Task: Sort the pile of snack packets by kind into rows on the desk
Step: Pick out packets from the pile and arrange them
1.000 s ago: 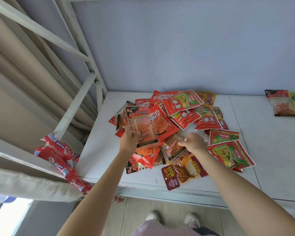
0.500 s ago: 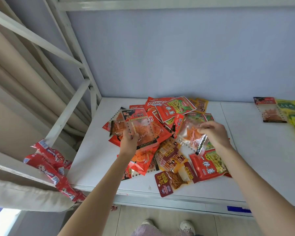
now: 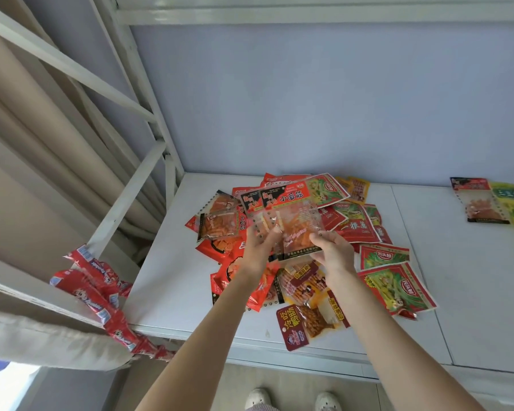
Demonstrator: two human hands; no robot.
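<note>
Head view: left hand and right hand each grip clear-windowed red-topped gluten packets above the mixed pile; align edges, then lay beside the matching packet far right of it.

Both arms reach forward, left hand and right hand pinching side by side.

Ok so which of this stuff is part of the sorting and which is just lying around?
Job: clear packets held in both hands; pile; sorted packets far right on the desk.
Lying about: red wrapper strip hanging off the frame; curtain.
</note>
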